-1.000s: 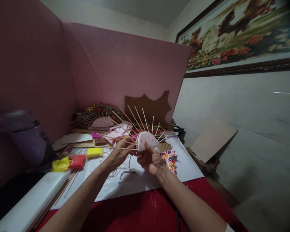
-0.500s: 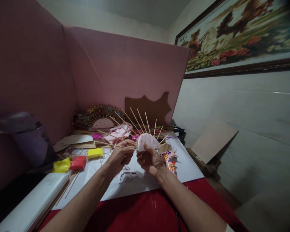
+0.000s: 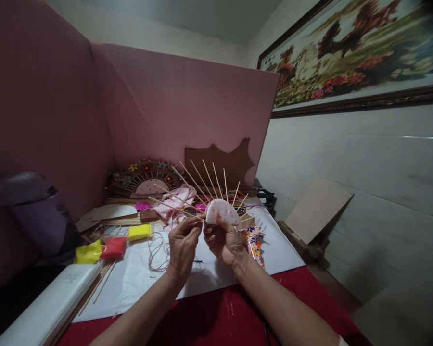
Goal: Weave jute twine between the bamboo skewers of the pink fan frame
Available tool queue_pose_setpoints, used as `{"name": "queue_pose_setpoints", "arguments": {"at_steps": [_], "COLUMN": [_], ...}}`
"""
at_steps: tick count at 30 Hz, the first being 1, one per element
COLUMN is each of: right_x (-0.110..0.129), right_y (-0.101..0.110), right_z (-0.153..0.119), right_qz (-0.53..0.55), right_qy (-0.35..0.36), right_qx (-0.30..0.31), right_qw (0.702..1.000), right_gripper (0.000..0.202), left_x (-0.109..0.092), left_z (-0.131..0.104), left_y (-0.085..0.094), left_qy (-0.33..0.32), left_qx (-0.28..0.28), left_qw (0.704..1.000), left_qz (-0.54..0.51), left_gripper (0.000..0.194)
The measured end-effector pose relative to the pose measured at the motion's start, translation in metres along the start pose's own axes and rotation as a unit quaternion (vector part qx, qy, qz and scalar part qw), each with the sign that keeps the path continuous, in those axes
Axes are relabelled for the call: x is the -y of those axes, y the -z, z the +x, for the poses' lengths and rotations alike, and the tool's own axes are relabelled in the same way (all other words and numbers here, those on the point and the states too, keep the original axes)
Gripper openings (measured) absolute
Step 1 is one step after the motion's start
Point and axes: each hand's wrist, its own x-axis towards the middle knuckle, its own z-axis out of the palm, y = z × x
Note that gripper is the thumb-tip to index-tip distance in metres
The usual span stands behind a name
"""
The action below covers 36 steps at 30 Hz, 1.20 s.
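My right hand (image 3: 225,244) grips the lower edge of a half-round piece (image 3: 222,211) covered in pale pink fabric with red dots, its thumb on the front. Several thin wooden sticks (image 3: 201,178) fan out from the curved edge. At the left end of the piece, my left hand (image 3: 183,242) is closed in a pinch, with its fingertips close to the base of the lowest sticks. What lies between those fingertips is too small to make out. Loops of thin cord (image 3: 159,257) lie on the white sheet left of this hand.
At the back left leans a similar finished-looking fan (image 3: 149,175) with coloured stars. Crumpled pink cloth (image 3: 175,202), yellow packet (image 3: 140,232), red packet (image 3: 114,247) and a white case (image 3: 54,300) are on the left. Flower-patterned fabric (image 3: 252,242) lies right of my hands.
My left hand has turned more upright, its fingertips now at the left end of the half-round piece. The sticks have tilted slightly clockwise. Cord loops now show on the sheet.
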Motion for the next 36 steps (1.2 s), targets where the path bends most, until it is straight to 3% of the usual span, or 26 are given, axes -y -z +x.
{"name": "queue_pose_setpoints", "arguments": {"at_steps": [4,12,21,25,36], "right_x": [-0.0008,-0.0021,-0.0042,-0.0045,0.0], "right_y": [0.001,0.0023,0.0045,0.0074,0.0019], "right_z": [0.0009,0.0016,0.0043,0.0072,0.0041], "right_qz": [-0.001,0.012,0.009,0.02,-0.002], "right_qy": [-0.001,0.005,0.037,0.061,0.057], "right_qx": [0.001,0.013,-0.004,-0.029,-0.018], "right_qw": [1.0,1.0,0.999,0.997,0.998], "right_gripper": [0.024,0.023,0.022,0.022,0.02], "left_x": [-0.0027,0.0016,-0.0025,-0.0002,0.0029], "left_z": [-0.0024,0.0011,-0.0035,-0.0018,0.0014], "left_y": [-0.003,0.003,-0.0059,-0.0055,-0.0034], "left_qy": [0.017,-0.002,0.066,0.077,0.081], "left_qx": [-0.019,-0.013,-0.001,-0.001,0.014], "left_qw": [0.998,1.0,0.985,0.985,0.986], "left_qz": [-0.064,0.005,-0.162,-0.155,-0.146], "left_gripper": [0.022,0.012,0.016,0.015,0.023]}}
